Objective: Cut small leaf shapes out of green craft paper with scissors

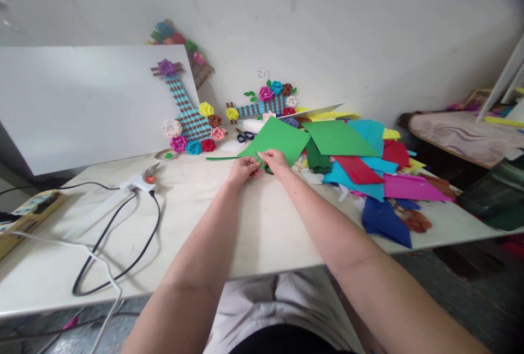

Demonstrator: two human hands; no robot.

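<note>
Both hands meet above the middle of the table. My left hand [244, 170] is closed in a pinch on a small piece of green paper [259, 161]. The fingers of my right hand [275, 161] are closed on the same small piece from the other side. A dark loop [268, 169], perhaps a scissors handle, shows just under my right hand. Right behind the hands lies a large green sheet [278, 138]. A narrow green strip [221, 158] extends to the left of my left hand. Dark-handled scissors [244, 136] lie behind them, beside the sheet.
A glue gun [141, 182] with looping cables lies at left, near a power strip [28, 217]. Coloured paper pieces [360, 171] are heaped at right. Two flower-trimmed striped decorations [190, 116] [262, 107] stand at the back. A dark glass jar [495, 193] is far right.
</note>
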